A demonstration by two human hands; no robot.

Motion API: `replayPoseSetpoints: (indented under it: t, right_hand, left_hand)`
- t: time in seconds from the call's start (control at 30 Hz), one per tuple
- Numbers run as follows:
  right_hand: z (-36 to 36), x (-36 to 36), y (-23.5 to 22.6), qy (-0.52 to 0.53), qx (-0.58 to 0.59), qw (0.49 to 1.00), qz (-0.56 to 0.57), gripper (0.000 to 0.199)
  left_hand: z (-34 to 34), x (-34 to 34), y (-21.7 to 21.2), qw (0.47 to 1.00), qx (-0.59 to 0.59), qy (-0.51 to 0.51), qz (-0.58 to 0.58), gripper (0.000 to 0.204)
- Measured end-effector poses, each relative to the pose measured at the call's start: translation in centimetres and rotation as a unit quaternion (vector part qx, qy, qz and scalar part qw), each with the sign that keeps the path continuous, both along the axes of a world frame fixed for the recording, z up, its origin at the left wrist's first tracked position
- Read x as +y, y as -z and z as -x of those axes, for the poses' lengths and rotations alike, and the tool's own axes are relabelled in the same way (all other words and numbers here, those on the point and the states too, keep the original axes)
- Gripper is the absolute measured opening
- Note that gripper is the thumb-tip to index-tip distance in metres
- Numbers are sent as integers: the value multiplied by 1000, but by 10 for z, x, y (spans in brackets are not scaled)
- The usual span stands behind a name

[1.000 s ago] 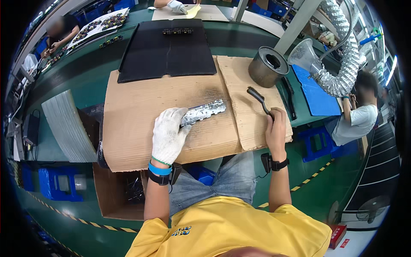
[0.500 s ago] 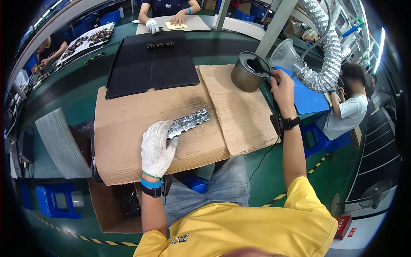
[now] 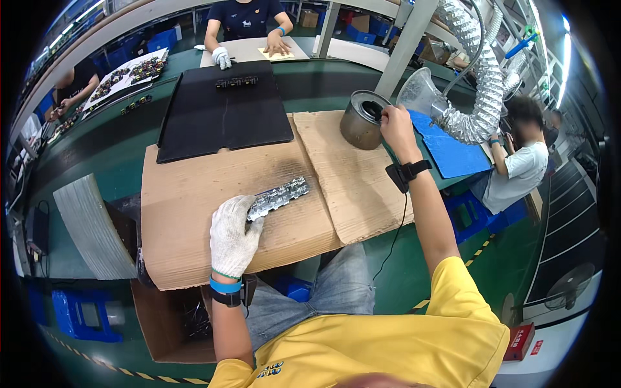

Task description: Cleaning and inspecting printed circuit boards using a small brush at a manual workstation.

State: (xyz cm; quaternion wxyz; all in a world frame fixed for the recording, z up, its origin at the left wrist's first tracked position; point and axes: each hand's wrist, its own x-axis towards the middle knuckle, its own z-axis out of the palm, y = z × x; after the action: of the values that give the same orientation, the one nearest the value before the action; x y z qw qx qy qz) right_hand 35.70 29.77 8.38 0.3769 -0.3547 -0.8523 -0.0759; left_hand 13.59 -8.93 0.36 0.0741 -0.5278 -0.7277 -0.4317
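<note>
My left hand [image 3: 234,237], in a white knit glove, is closed on the left end of a strip of circuit boards [image 3: 279,198]. The strip lies slantwise over the cardboard [image 3: 194,226], its grey, part-covered face upward. At the far right of the cardboard stands a round metal can [image 3: 359,129] with an open top. My bare right hand [image 3: 399,129] is at the can's right rim, fingers pinched on a black brush [image 3: 373,114]. The brush's lower end is inside the can, and my fingers cover most of its handle.
Beyond the cardboard lies a black mat [image 3: 223,119] bearing another board strip [image 3: 237,82]. A person's hands [image 3: 277,45] work across the bench. A fume hood with a silver duct [image 3: 479,110] and a blue sheet [image 3: 446,145] are at right. An open carton [image 3: 174,330] sits below left.
My right hand has moved in toward the can, and the brush reaches deeper into it. My left hand keeps its hold on the board strip. The whole view has shifted slightly.
</note>
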Motion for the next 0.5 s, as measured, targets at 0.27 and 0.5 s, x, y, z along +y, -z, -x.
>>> replayPoseSetpoints:
  t: [0.27,0.5]
  right_hand:
    - [4,4,6,14,9,999,27,13]
    - [3,-8,0,2,13,1000,4,14]
  left_hand:
    - [0,-2,-1,1000,7,5,5,44]
    - [0,-4,-1,1000,4,7,5,45]
